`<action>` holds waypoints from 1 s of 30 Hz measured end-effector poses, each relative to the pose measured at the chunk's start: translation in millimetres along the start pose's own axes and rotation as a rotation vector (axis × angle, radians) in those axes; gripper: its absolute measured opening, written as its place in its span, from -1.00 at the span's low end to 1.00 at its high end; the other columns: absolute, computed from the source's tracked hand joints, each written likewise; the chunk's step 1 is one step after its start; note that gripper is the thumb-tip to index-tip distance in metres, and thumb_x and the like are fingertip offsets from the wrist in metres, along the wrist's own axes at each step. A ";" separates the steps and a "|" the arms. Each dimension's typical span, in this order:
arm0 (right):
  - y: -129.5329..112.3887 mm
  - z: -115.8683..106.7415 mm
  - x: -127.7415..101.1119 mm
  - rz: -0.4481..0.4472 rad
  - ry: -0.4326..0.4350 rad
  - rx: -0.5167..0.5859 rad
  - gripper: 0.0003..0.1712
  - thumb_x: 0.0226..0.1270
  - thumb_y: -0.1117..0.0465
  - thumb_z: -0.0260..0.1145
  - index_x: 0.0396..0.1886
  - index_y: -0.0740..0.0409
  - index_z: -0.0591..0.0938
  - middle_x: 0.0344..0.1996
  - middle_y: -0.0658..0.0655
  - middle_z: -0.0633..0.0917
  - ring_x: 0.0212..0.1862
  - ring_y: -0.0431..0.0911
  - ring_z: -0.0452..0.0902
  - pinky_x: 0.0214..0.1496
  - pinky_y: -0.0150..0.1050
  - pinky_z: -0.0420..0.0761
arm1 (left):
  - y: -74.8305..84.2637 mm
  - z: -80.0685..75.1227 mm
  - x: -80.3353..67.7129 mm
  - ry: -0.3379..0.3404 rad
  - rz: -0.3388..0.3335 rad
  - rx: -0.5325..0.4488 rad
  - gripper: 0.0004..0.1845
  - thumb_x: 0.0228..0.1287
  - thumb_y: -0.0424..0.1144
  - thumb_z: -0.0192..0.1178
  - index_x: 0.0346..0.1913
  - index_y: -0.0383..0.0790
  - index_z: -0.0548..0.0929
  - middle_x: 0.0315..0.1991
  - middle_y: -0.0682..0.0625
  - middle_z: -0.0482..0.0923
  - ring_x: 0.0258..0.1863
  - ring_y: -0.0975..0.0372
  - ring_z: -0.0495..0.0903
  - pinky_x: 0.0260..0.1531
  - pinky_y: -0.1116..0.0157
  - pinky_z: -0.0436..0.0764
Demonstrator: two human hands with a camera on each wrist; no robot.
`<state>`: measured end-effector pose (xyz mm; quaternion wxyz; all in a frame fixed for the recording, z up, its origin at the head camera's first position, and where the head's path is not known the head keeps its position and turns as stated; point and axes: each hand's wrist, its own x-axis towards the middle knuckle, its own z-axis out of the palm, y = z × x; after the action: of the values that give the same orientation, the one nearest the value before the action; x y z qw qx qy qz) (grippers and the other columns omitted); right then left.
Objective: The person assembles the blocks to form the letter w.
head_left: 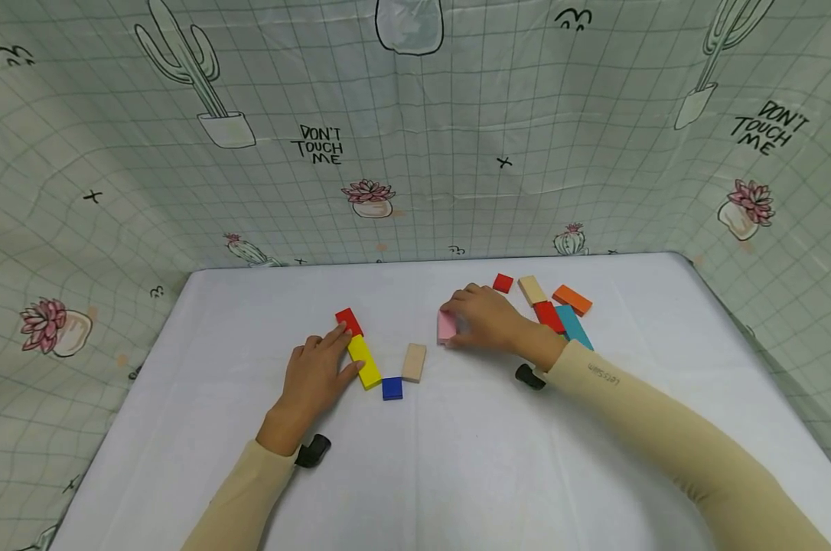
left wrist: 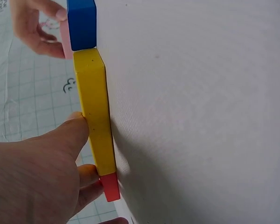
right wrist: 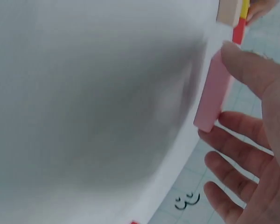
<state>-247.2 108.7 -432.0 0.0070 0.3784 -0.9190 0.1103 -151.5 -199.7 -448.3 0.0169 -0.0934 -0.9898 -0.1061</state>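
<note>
Yellow block (head_left: pixel 364 361) flat, long axis diagonal; left hand (head_left: pixel 314 376) touching.

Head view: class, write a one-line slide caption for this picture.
Left hand touches a yellow block while right hand holds a pink block on a white table.

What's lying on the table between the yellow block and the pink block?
In the head view, a natural wood block and a small blue block lie between the yellow block and pink block.

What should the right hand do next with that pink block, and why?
Probably slide the pink block left toward the beige block. The right hand holds it apart from the row, while the left hand rests on the yellow block.
</note>
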 end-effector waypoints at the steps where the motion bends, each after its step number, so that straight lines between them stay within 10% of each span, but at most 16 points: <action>1: -2.0 1.3 0.8 -0.002 0.008 0.000 -0.35 0.22 -0.03 0.63 0.21 0.23 0.72 0.09 0.19 0.76 0.17 0.15 0.59 0.25 0.05 0.63 | -0.4 0.1 -0.1 0.000 -0.001 0.001 -0.33 0.43 -0.01 0.39 0.45 -0.30 0.55 0.52 -0.17 0.44 0.28 -0.18 0.53 0.30 -0.19 0.52; 30: -23.6 18.4 24.7 0.050 0.024 -0.016 -0.38 0.37 -0.10 0.53 0.23 0.24 0.74 0.13 0.20 0.74 0.17 0.15 0.57 0.24 0.08 0.62 | -1.3 0.1 -0.2 0.022 0.014 -0.001 -0.34 0.40 -0.02 0.41 0.42 -0.31 0.58 0.50 -0.19 0.46 0.25 -0.19 0.55 0.26 -0.19 0.54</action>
<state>-247.1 71.5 -443.0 0.0183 0.3539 -0.9289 0.1074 -151.5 -200.9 -448.7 0.0285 -0.0991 -0.9888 -0.1076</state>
